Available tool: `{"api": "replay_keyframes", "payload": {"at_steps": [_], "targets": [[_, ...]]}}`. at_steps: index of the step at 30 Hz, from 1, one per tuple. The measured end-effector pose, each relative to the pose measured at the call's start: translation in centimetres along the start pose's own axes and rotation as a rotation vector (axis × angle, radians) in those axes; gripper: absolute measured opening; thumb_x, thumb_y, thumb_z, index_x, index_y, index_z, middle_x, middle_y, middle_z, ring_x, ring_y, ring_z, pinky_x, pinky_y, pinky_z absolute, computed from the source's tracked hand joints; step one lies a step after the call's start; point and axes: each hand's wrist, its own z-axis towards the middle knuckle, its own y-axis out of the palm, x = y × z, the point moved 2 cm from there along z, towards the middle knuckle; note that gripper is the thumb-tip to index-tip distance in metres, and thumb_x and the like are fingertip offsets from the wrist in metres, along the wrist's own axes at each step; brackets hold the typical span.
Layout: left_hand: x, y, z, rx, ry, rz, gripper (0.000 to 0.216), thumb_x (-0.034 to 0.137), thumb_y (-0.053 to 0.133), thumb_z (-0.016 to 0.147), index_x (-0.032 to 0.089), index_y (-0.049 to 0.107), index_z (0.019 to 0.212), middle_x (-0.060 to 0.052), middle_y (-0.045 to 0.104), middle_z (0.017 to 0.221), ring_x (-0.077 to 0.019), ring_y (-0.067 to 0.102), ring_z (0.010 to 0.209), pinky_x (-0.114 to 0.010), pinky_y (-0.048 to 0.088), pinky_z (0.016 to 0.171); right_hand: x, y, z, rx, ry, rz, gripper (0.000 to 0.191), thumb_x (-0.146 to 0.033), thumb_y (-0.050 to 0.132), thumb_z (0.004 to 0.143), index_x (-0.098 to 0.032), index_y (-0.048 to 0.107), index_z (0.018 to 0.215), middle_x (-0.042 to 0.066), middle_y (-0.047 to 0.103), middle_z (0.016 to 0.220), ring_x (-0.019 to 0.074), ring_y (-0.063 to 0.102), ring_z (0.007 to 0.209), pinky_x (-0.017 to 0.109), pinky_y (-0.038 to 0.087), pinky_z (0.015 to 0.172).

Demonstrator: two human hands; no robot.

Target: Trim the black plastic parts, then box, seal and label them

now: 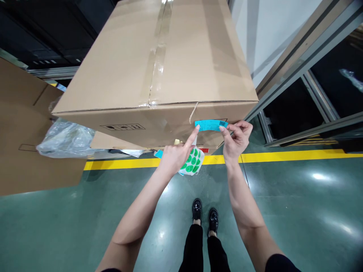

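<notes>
A blue label [210,125] with a dark printed code lies against the front side of a large taped cardboard box [147,68]. My right hand [236,139] pinches the label's right end between thumb and fingers. My left hand [177,155] has its index finger stretched out, its tip touching the label's left end. The other fingers of that hand are curled round a sheet of green round stickers [193,160], which hangs below. A small blue strip [159,153] sticks out to the left of the same hand. A pale string [193,112] hangs from the box's top edge near the label.
An open cardboard piece [34,132] and clear plastic wrap [66,139] are at the left. A metal frame [312,49] rises on the right. A yellow line [283,155] crosses the green floor [297,196] below the box.
</notes>
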Motion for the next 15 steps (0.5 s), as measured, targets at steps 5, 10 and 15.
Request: {"api": "replay_keyframes", "payload": {"at_steps": [5,10,15], "targets": [[-0.04,-0.11,0.13,-0.031,-0.018,0.027,0.063,0.035,0.040,0.107,0.026,0.018,0.166,-0.011,0.070,0.073,-0.0233,0.066,0.065,-0.030,0.048,0.063,0.00,0.05,0.00,-0.003,0.009,0.002,0.027,-0.052,0.073,0.088,-0.025,0.070,0.084,0.001,0.040,0.095,0.0151,0.050,0.089,0.035,0.052,0.079],[-0.06,-0.06,0.23,-0.020,-0.004,0.047,0.064,0.036,0.039,0.108,0.026,0.014,0.166,-0.011,0.070,0.073,-0.0231,0.066,0.064,-0.030,0.049,0.063,0.08,0.13,-0.04,-0.005,0.013,-0.027,0.026,-0.051,0.072,0.089,-0.025,0.070,0.085,0.002,0.040,0.097,0.0157,0.050,0.091,0.035,0.052,0.079],[-0.25,0.31,0.30,-0.008,-0.011,0.025,0.064,0.035,0.040,0.107,0.025,0.015,0.166,-0.011,0.068,0.071,-0.0213,0.064,0.061,-0.029,0.048,0.063,-0.16,0.31,-0.04,0.027,-0.012,-0.073,0.030,-0.053,0.070,0.090,-0.025,0.069,0.083,0.001,0.041,0.094,0.0152,0.052,0.089,0.034,0.051,0.076]]}}
